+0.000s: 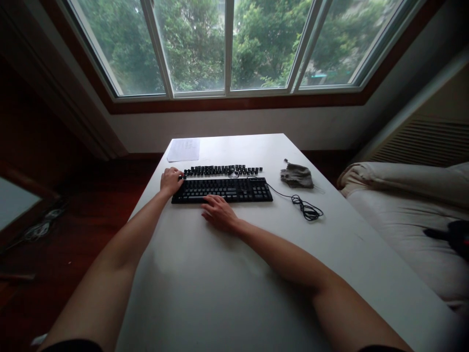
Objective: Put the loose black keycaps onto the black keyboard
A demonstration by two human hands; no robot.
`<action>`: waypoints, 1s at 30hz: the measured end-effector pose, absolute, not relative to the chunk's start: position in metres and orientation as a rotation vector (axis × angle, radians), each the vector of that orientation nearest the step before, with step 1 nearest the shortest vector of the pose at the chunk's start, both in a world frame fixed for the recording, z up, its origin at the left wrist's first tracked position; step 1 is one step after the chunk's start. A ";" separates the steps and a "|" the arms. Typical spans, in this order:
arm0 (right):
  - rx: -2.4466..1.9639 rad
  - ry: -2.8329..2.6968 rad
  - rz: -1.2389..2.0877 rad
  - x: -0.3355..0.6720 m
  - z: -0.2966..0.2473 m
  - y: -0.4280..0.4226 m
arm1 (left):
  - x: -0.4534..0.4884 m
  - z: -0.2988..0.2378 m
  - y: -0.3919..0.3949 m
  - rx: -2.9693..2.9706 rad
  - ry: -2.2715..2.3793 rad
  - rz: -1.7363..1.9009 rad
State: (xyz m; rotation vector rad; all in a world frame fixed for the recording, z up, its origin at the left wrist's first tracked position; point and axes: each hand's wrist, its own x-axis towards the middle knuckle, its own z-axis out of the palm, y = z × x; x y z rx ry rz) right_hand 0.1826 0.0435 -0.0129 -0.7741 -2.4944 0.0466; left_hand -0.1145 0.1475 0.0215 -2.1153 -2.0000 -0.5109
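Observation:
A black keyboard [234,189] lies across the white table, its cable running off to the right. Behind it, rows of loose black keycaps [220,170] stand on the tabletop. My left hand [171,181] is at the left end of these rows, by the keyboard's far left corner. Its thumb and index finger close around a small dark keycap [181,177], partly hidden. My right hand [220,213] rests at the keyboard's front edge, left of its middle, fingers spread and holding nothing. A small clear or shiny object [233,174] sits among the keycaps.
A grey cloth [296,175] lies right of the keycaps, with the coiled black cable [308,209] nearer me. A printed paper sheet [183,149] is at the table's far left corner. A light sofa [395,215] stands along the right, and windows [227,49] are ahead.

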 end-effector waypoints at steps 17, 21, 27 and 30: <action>-0.943 -2.418 0.065 0.196 -0.011 0.061 | -0.121 0.032 0.187 -2.221 -1.880 -0.139; -0.907 -2.435 0.114 0.198 -0.009 0.063 | -0.120 0.035 0.191 -2.217 -1.935 -0.094; -1.017 -2.432 0.083 0.197 -0.002 0.060 | -0.122 0.037 0.189 -2.223 -1.945 -0.100; -1.032 -2.448 0.055 0.198 -0.002 0.059 | -0.123 0.038 0.187 -2.255 -1.902 -0.057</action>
